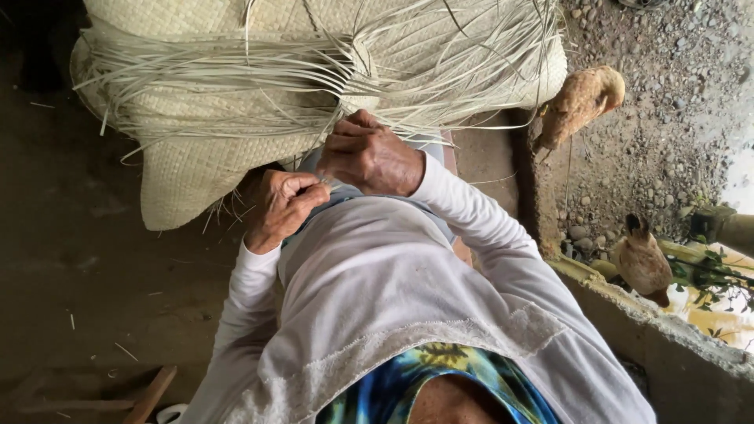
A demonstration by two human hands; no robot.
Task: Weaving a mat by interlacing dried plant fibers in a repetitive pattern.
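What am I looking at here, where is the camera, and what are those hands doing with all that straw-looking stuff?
The one picture comes from a camera worn on a person's head, looking straight down over their chest, so you see their own white long-sleeved top and both bare hands. No machine is involved. In front of them lies a pale woven mat, partly finished, with many loose flat strips spilling across it. The left hand pinches a thin strip, and the right hand is closed around strips at the mat's edge. Underneath is a dark earthen floor. To the right, beyond a low concrete ledge, two brown chickens stand on gravel.
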